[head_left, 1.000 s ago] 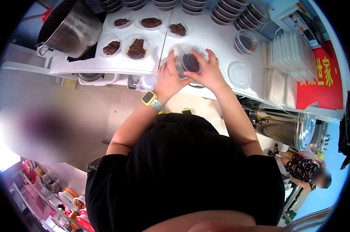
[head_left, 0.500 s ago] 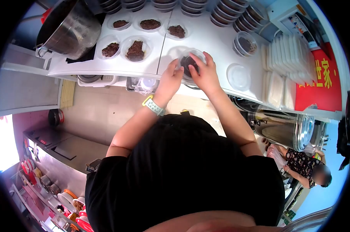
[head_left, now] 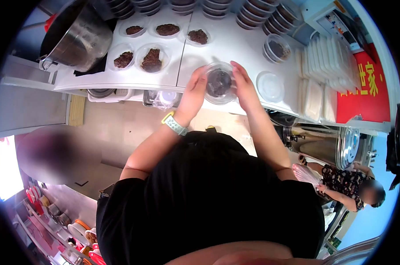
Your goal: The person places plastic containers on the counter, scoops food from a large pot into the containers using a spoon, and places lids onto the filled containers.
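Note:
A round clear plastic tub [head_left: 219, 84] with dark contents is between my hands at the counter's front edge; a clear lid appears to cover it. My left hand [head_left: 194, 92] grips its left side, thumb by the rim. On the opposite side my right hand [head_left: 245, 88] curls its fingers round the rim. Whether the tub rests on the counter or is slightly lifted, I cannot tell. Several open bowls [head_left: 152, 59] with dark brown paste stand to the left. Right of my right hand lies a translucent lid [head_left: 271, 86].
A large steel pot [head_left: 78, 39] stands at the counter's left end. Stacks of filled tubs [head_left: 255, 13] line the back. At right are a small tub stack [head_left: 277, 48] and stacked white lids [head_left: 328, 66]. Another person [head_left: 345, 185] stands at the far right holding a plastic bag.
My right fingers have moved from the top of the tub to its right side, and the tub now shows more fully between my hands. The other person has shifted slightly.

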`<state>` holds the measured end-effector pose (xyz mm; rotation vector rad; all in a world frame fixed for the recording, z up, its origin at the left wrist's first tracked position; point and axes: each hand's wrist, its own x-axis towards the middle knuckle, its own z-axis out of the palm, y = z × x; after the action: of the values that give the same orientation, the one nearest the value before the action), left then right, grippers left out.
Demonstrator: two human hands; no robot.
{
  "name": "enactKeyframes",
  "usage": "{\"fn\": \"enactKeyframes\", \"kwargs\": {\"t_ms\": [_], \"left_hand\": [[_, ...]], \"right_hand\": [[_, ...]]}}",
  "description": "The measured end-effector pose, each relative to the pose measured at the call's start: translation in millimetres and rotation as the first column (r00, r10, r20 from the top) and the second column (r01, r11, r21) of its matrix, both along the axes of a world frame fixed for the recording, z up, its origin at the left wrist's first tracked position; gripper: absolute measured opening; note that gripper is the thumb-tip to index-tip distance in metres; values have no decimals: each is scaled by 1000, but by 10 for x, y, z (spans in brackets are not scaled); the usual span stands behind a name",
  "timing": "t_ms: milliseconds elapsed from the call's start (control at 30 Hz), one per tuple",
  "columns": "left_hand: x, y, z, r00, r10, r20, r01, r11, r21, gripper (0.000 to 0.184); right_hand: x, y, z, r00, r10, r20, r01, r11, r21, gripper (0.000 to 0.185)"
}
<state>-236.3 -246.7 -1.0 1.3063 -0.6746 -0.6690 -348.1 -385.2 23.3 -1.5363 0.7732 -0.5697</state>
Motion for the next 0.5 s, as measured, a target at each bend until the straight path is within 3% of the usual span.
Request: {"fn": "enactKeyframes", "kwargs": {"t_ms": [33, 67, 167, 233, 267, 333, 367, 400, 433, 467, 500], "left_hand": [[27, 15, 29, 994, -89, -61, 89, 996, -15, 38], [58, 37, 69, 994, -94, -60, 93, 996, -15, 38], [100, 43, 282, 975, -211, -73, 217, 972, 95, 39], [44, -9, 288, 945, -157, -286, 145, 988, -62, 39], [17, -22, 307, 946, -159, -283, 147, 987, -63, 39], [-21, -31, 394, 849, -76, -523, 79, 997, -16, 40], [1, -23, 382, 852, -75, -518, 76, 997, -19, 40], [26, 5, 356, 972, -63, -228, 86, 992, 92, 40], [53, 25, 338, 993, -79, 86, 60, 978, 200, 40], [95, 27, 330, 993, -81, 90, 62, 978, 197, 40], [137, 28, 351, 978, -200, 61, 180, 953, 243, 39]], "right_hand": [[-33, -39, 101, 999, 38, 34, -47, 951, 306, 49], [-53, -60, 148, 995, 64, 80, -99, 809, 579, 53], [-88, -4, 46, 992, 54, 115, -107, 849, 518, 56], [-117, 30, -3, 991, 2, 134, -63, 889, 453, 54], [-122, 66, -27, 991, 0, 136, -62, 890, 451, 54], [-128, 143, -89, 977, -113, 180, 15, 882, 470, 52], [-151, 137, -156, 983, -91, 161, 6, 884, 467, 52], [-196, 103, -124, 982, -91, 163, 4, 885, 466, 52], [-258, 46, -77, 982, -24, 189, -93, 802, 590, 52], [-292, 0, -30, 974, 37, 225, -187, 695, 694, 53], [-284, 4, 123, 964, 104, 244, -240, 736, 633, 53]]}}
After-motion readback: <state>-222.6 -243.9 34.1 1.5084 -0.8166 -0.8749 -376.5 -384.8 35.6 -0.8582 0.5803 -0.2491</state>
